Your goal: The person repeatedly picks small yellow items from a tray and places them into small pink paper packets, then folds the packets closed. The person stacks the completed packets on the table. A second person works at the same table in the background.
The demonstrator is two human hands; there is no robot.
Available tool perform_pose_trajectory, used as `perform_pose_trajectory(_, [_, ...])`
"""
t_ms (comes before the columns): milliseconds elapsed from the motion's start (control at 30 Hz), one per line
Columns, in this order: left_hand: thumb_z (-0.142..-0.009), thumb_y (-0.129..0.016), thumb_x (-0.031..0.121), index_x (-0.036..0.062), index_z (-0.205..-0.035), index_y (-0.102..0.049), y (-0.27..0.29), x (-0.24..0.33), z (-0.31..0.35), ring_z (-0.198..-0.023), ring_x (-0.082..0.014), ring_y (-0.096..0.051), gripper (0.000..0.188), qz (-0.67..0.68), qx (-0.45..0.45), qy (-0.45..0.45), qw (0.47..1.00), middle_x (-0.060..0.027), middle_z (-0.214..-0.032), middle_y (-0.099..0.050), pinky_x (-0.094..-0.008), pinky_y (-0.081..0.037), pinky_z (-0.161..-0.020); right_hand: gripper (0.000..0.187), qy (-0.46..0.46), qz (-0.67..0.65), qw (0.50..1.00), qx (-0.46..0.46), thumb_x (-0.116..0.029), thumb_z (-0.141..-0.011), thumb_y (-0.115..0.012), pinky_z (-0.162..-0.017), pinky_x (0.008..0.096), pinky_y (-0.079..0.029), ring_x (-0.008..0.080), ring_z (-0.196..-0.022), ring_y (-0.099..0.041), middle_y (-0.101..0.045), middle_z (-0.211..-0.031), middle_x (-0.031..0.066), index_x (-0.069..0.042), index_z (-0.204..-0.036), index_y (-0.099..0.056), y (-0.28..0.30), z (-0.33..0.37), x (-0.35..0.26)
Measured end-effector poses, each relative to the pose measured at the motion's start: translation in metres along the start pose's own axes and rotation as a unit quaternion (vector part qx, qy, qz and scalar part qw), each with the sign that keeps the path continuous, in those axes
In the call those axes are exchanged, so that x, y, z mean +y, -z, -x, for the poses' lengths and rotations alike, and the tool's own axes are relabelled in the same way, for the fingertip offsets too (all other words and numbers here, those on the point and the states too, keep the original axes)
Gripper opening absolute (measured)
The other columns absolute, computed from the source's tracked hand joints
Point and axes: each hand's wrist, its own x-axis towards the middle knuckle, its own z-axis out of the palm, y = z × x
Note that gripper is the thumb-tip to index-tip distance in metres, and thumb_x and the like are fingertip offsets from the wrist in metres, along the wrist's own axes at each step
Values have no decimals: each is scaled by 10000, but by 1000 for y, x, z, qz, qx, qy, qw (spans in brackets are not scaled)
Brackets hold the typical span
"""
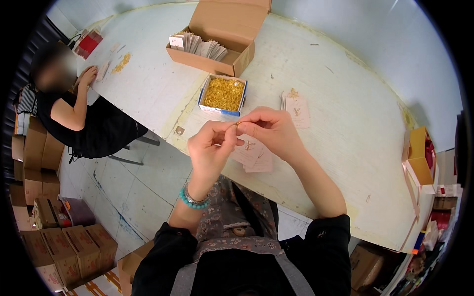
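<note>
My left hand (211,147) and my right hand (273,132) meet above the table's near edge, thumbs and fingers pinched together. Between their fingertips is a small gold-coloured piece (237,124), mostly covered, so its exact kind does not show. Below the hands, partly hidden by them, lie overlapping pale pink cards (259,165) with a thin looped figure on them. Just beyond the fingers stands a white and blue box (202,104) full of small gold-coloured pieces (224,93). More pale cards (299,121) lie beyond my right hand, with several gold-coloured bits (294,92) at their far edge.
An open cardboard box (242,63) holding rows of cards (200,45) stands farther back on the white table (345,148). At the left another person (74,111) sits by a gold-coloured pile (121,63). Cartons (74,251) stack on the floor; an open box (419,158) sits at the right edge.
</note>
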Motion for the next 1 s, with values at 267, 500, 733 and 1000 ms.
perform_pose_trajectory(267, [-828, -676, 189, 19, -899, -612, -2, -24, 3, -608, -160, -622, 194, -325, -32, -12, 945, -60, -734, -653, -276, -485, -545, 154, -116, 219, 969, 23, -142, -831, -641, -623, 241, -448, 79, -691, -550, -637, -742, 33, 11, -823, -655, 29, -5, -2])
perform_pose_trajectory(500, [-739, -757, 217, 41, -803, -636, 7, -38, 1, -563, -171, -581, 223, -302, -75, 82, 947, -46, -650, -609, -285, -462, -527, 220, -172, 305, 933, -87, -209, -770, -676, -623, 328, -479, 184, -660, -610, -667, -729, 116, 1, -833, -695, 45, -8, 13])
perform_pose_trajectory(733, [-769, -736, 146, 26, -808, -634, 2, -25, 3, -549, -137, -577, 162, -227, -60, 66, 970, -65, -642, -616, -256, -459, -527, 240, -196, 244, 946, -84, -230, -769, -701, -586, 296, -451, 134, -647, -564, -643, -690, 75, 5, -819, -701, 49, -9, 12])
perform_pose_trajectory(1000, [-785, -727, 136, 16, -822, -630, -1, -13, 8, -557, -110, -580, 159, -221, -72, 43, 972, -63, -649, -624, -242, -458, -523, 216, -162, 201, 966, -8, -216, -788, -679, -609, 278, -456, 120, -680, -568, -637, -720, 59, -3, -826, -674, 48, -7, 10])
